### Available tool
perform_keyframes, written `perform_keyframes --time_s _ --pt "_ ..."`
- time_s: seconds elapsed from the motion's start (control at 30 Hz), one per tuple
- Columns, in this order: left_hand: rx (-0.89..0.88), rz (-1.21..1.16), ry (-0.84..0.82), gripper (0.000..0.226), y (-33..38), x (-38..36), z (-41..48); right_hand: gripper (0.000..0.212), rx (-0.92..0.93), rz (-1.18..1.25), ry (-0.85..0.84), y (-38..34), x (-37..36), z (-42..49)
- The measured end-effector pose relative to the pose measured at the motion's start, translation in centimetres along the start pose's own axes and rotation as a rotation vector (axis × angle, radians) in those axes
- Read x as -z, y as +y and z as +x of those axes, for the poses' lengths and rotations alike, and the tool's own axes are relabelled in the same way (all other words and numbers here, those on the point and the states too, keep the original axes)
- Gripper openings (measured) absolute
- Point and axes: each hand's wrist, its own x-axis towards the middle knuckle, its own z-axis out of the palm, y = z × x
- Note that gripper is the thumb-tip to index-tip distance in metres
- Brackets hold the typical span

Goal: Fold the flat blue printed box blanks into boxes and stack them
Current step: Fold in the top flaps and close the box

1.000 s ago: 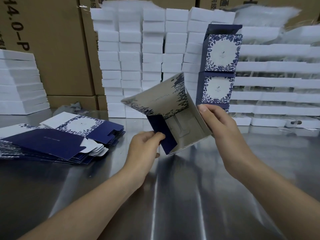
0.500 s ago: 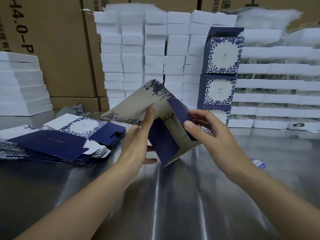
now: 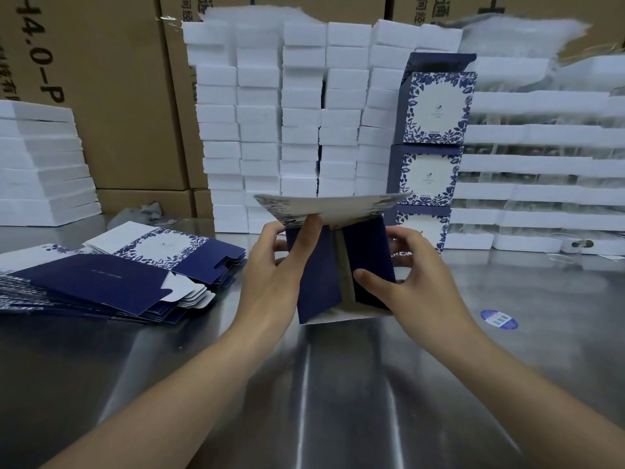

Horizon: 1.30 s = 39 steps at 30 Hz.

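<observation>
Half-folded box: it was held just above the middle of the steel table, in front of the white foam blocks. Two navy flaps were turned inward with a pale gap between them, and a white panel with blue leaf print lay flat across the top.
Left hand: it gripped the box's left side, thumb laid up the left navy flap, fingers behind.
Right hand: it gripped the right side, thumb pressed on the right navy flap, fingers curled round the outer wall.
Folded boxes: three, in one column beside the foam; the lowest was partly hidden and the top one's lid flap stood up.
Flat blanks: one fanned pile lay on the table's left, its sheets overlapping too much to count.
Sticker: one blue oval lay on the table near the right wrist.
</observation>
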Motion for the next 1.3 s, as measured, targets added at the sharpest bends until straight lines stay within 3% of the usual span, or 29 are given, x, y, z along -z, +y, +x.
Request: perform_keyframes --time_s 0.4,0.57,0.67,0.77,0.93,1.07,1.2,1.3 --pt "-0.236 0.148 -0.027 0.071 -1.4 -0.3 -0.2 0.033 -0.253 0.082 0.041 0.4 0.0 0.4" --pt "-0.294 0.152 -0.047 0.071 -2.0 -0.3 -0.1 0.031 -0.305 0.030 -0.128 0.0 0.3 0.2" --pt "-0.289 0.129 -0.073 0.071 -1.9 -0.2 -0.1 0.042 -0.364 -0.083 -0.252 -0.3 0.6 0.1" --pt "-0.289 0.104 -0.105 0.072 -1.7 0.0 -0.2 0.029 -0.472 -0.059 -0.338 -0.8 0.8 -0.1" --pt "-0.317 0.050 0.017 0.075 -1.0 -0.2 -0.5 0.025 -0.509 0.021 -0.289 -1.4 1.1 -0.1" --pt "-0.150 -0.007 0.039 0.084 -0.8 -0.7 -0.7 0.018 -0.606 0.231 -0.164 -1.5 0.9 -0.1" --pt "0.154 0.035 -0.097 0.093 -1.2 -1.5 -1.1 0.020 -0.625 0.406 -0.089 -1.3 0.6 -0.2" --pt "0.332 0.091 -0.244 0.072 -1.5 -2.0 -1.5 0.025 -0.576 0.421 -0.075 -1.7 0.1 -0.8"
